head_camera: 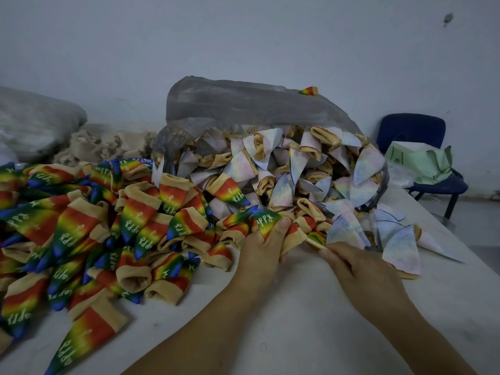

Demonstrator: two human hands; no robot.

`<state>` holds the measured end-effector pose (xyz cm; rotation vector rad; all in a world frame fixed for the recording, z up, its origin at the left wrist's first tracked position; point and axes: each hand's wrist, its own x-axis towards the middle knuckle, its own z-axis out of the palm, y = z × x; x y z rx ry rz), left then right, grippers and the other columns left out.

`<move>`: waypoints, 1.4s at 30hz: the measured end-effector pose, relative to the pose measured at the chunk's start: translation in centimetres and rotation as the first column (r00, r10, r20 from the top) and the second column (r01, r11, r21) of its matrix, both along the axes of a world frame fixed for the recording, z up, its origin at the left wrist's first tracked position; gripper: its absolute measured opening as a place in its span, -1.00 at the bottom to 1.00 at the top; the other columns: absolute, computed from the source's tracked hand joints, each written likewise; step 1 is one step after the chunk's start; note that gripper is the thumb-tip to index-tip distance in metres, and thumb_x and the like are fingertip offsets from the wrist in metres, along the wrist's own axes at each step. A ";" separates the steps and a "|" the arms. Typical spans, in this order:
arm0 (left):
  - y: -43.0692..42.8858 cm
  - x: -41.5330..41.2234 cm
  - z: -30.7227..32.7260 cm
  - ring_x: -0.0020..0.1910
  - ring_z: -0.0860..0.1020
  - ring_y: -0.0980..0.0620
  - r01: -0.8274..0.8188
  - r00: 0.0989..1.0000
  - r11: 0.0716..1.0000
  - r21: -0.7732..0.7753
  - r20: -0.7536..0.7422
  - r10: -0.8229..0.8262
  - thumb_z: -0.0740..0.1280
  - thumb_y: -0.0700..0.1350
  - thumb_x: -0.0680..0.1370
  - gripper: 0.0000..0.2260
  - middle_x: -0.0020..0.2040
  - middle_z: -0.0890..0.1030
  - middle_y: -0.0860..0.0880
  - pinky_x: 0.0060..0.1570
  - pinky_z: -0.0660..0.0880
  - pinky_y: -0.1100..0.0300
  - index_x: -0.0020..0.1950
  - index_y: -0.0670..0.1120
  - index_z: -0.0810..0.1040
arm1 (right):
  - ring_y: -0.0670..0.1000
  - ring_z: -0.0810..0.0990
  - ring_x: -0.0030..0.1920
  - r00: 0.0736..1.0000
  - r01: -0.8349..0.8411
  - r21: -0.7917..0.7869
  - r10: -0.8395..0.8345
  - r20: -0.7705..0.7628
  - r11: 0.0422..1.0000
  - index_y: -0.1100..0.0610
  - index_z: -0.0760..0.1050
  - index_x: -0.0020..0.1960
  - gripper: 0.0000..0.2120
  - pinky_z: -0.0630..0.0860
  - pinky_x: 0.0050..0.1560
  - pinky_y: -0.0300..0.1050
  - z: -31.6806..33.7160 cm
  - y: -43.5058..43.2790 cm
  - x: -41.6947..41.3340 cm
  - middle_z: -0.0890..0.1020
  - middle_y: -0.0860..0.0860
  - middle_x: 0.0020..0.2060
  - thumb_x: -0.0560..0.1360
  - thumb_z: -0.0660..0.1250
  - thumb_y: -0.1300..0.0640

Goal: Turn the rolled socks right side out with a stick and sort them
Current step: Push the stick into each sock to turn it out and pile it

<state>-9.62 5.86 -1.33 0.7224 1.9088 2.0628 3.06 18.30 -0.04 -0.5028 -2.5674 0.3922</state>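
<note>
While gripped by left fingers (278,228): rainbow sock (266,219), partly covered.
Right fingers (332,253): pinched on stick (315,243), tip hidden.

A blue chair (411,128) stands beside the tabletop (297,307), a pale green bag (422,163) on its seat; a grey sack (35,123) lies far left.

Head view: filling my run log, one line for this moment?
left hand grips rainbow sock | right hand holds stick at its cuff | rainbow pile left | pale pile right
</note>
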 end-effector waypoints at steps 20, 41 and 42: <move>0.5 -0.1 0.3 -0.54 0.39 0.18 -0.095 0.995 0.994 0.061 0.035 0.093 0.14 0.39 0.37 -0.52 -0.56 0.41 0.09 -0.48 0.34 0.38 -0.49 0.03 0.41 | -0.35 0.47 -0.23 1.000 0.025 -0.529 -0.028 0.002 0.848 -0.14 0.53 -0.29 -0.70 0.26 -0.38 -0.41 -0.4 -2.2 -0.8 0.56 -0.18 -0.32 0.55 0.17 -0.14; 0.4 0.1 0.0 -0.53 0.43 0.25 -0.001 1.000 0.999 -0.037 -0.004 0.001 0.10 0.36 0.44 -0.49 -0.55 0.46 0.10 -0.46 0.33 0.45 -0.52 0.03 0.44 | -0.18 0.55 -0.15 0.997 0.049 -0.253 -0.032 0.070 0.966 -0.32 0.43 -0.20 -0.59 0.50 -0.09 -0.14 -0.3 -1.6 -0.5 0.64 -0.17 -0.22 0.36 -0.13 -0.42; 0.3 0.0 -0.2 -0.51 0.44 0.23 -0.001 1.000 0.998 -0.057 -0.024 -0.001 0.07 0.37 0.46 -0.47 -0.53 0.48 0.08 -0.43 0.35 0.44 -0.48 0.03 0.46 | -0.19 0.55 -0.15 0.997 0.047 -0.257 -0.027 0.077 0.965 -0.32 0.42 -0.22 -0.65 0.50 -0.08 -0.13 -0.4 -1.5 -0.6 0.64 -0.18 -0.22 0.39 -0.09 -0.40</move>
